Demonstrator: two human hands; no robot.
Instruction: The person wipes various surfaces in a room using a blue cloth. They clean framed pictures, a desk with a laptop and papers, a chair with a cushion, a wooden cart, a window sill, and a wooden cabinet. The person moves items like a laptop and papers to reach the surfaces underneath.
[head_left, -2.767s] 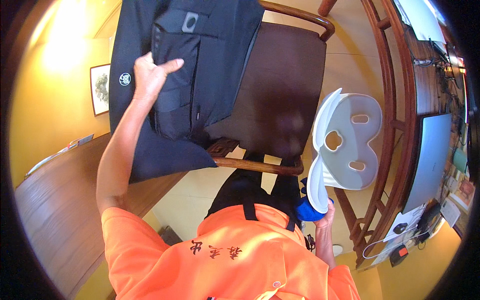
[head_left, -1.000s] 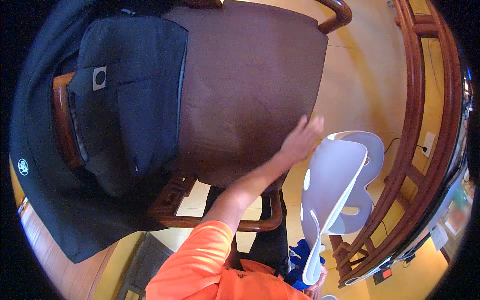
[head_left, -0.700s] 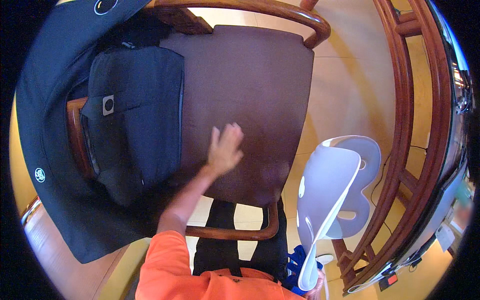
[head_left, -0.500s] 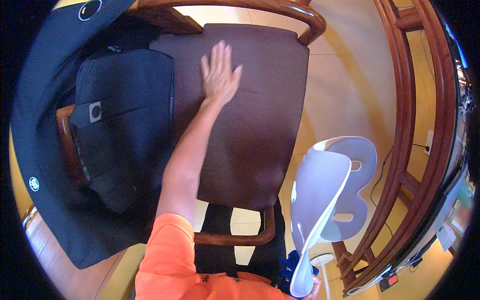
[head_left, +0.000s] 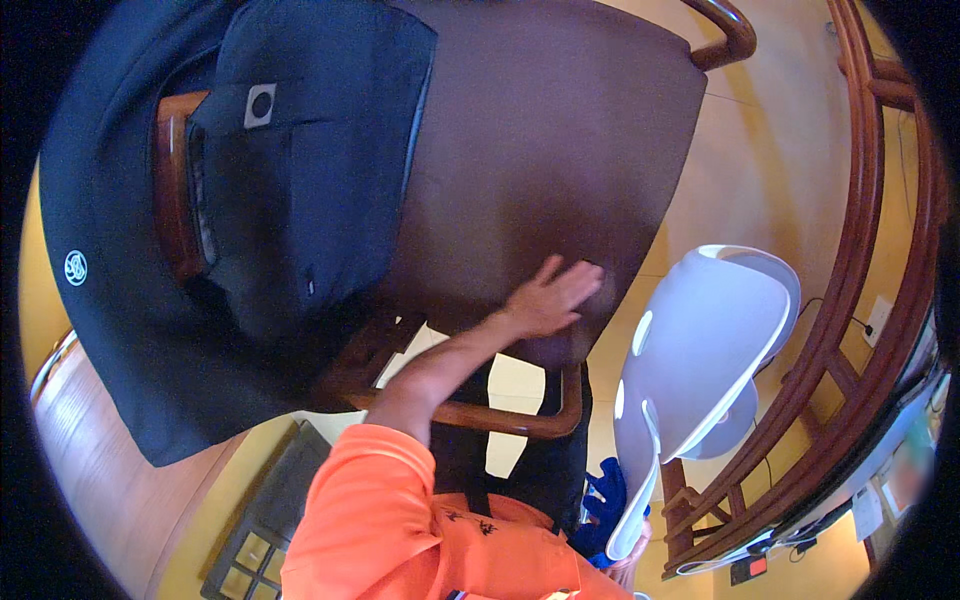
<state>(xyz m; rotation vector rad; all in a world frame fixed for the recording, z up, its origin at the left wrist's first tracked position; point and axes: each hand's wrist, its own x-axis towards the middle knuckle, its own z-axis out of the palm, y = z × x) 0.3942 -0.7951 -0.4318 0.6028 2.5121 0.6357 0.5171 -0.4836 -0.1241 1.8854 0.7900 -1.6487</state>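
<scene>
My left hand [head_left: 553, 300] lies open, fingers stretched, on the near right part of a brown chair seat cushion [head_left: 540, 150]. Nothing is held in it. Low on the right, my right hand [head_left: 627, 568] grips the lower end of a bendy grey pad [head_left: 700, 335] with a white edge and oval cut-outs. Most of that hand is hidden behind the pad. The pad stands curled beside the chair, apart from the cushion. A crumpled dark blue thing [head_left: 606, 495] is by my right hand; its kind I cannot make out.
Black garments with a round white emblem [head_left: 75, 268] drape over the chair's left side and wooden back [head_left: 182, 190]. A wooden armrest [head_left: 500, 418] crosses in front of me. Rightward stand a curved wooden frame [head_left: 858, 200], a wall socket [head_left: 878, 320] and cables.
My left hand has slid from the far part of the cushion to its near right part. The grey pad has turned and curls more. The whole view has shifted.
</scene>
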